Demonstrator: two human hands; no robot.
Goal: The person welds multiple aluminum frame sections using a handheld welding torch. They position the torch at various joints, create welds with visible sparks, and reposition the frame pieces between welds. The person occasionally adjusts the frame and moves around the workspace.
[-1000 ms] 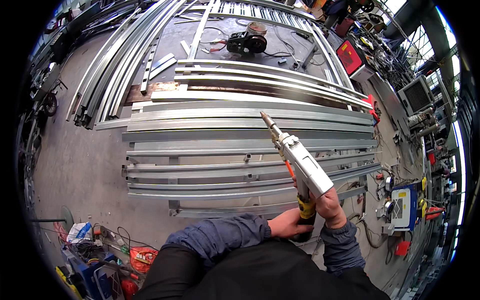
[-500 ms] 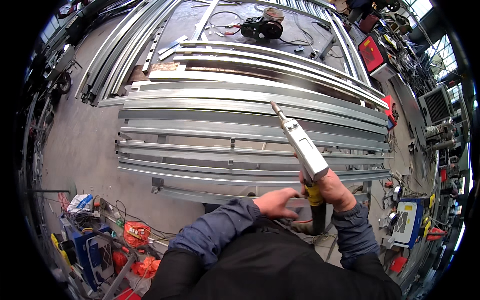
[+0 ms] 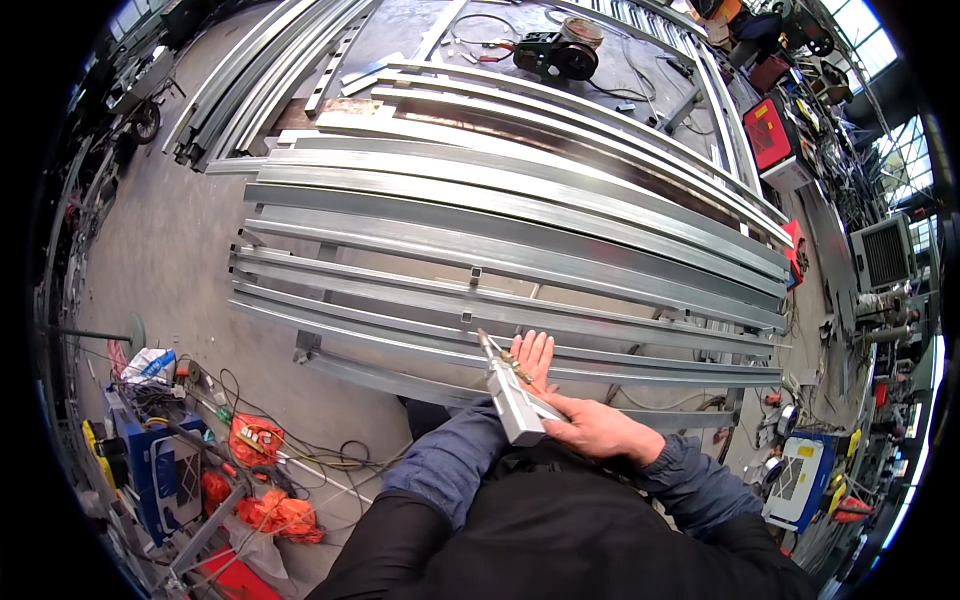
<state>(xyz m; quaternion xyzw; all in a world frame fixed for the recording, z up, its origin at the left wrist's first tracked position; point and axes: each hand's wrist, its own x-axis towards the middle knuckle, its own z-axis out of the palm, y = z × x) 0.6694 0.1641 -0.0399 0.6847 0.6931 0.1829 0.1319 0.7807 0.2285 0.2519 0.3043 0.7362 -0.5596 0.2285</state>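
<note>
My right hand is closed on a silver welding gun with a copper-coloured nozzle, held low in front of my body. The gun tilts, its nozzle directed away from me toward the near metal bars. My left hand is just beyond and beside the gun, fingers stretched out and slightly apart. Part of that palm and wrist is hidden behind the gun; whether the two touch I cannot tell. Beyond my hands, long galvanised steel profiles lie side by side across a frame, with small square tube pieces between some of them.
More long profiles are stacked at the far left. A dark wheeled machine stands at the back. Blue-and-white boxes flank me, with cables and orange bags on the left floor. A red box is at the far right.
The welding gun has come down and left, closer to my body, in my right hand. My left hand has moved forward and its fingers have stretched out. The view has shifted slightly.
</note>
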